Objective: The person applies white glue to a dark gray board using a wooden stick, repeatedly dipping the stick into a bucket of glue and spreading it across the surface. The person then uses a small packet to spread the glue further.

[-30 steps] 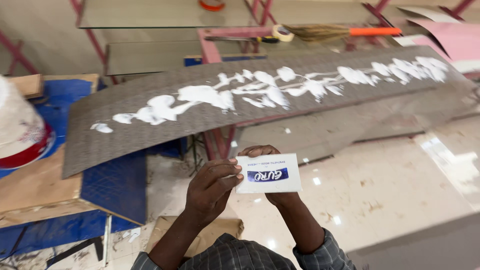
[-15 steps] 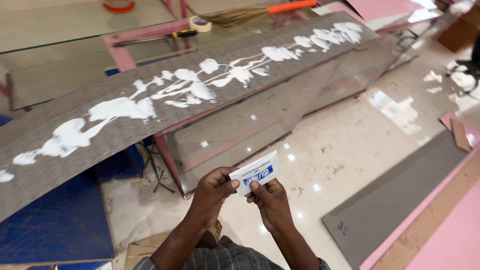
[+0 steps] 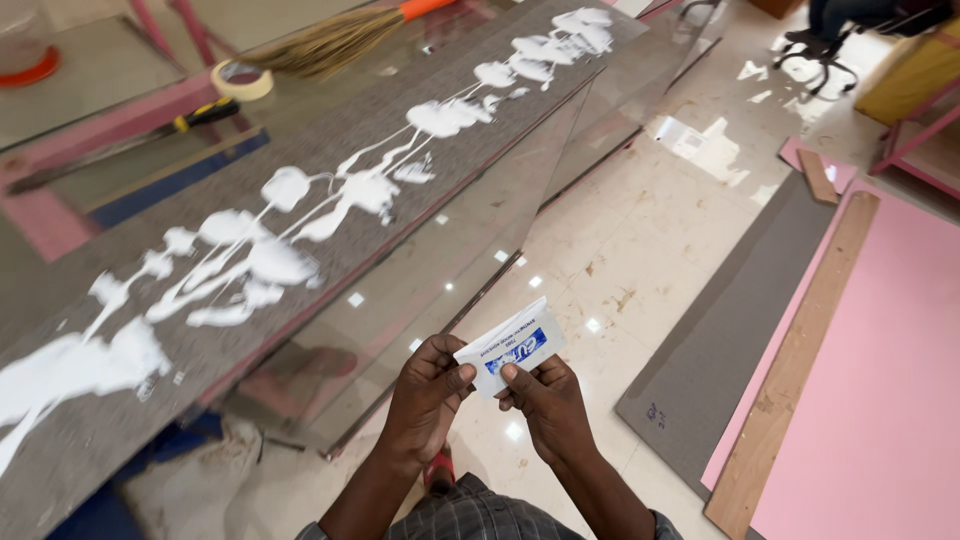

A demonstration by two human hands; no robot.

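My left hand [image 3: 428, 392] and my right hand [image 3: 545, 402] both pinch a small white sachet with a blue label [image 3: 512, 347], held in front of my body above the floor. The sachet is tilted, its right end higher. Just beyond my hands runs a long grey board [image 3: 330, 150] smeared with blobs and trails of white glue [image 3: 260, 255]. A sheet of glass [image 3: 440, 270] leans under the board's near edge.
A broom with an orange handle [image 3: 340, 40], a roll of tape [image 3: 243, 80] and a yellow-handled tool [image 3: 190, 118] lie behind the board. On the tiled floor at right lie a grey sheet [image 3: 730, 340], a wooden strip [image 3: 800, 350] and a pink sheet [image 3: 880, 400]. An office chair [image 3: 830, 50] stands far right.
My view has swung right and down along the glued board. Both hands have kept hold of the sachet, which now tilts more steeply and sits closer to my body.
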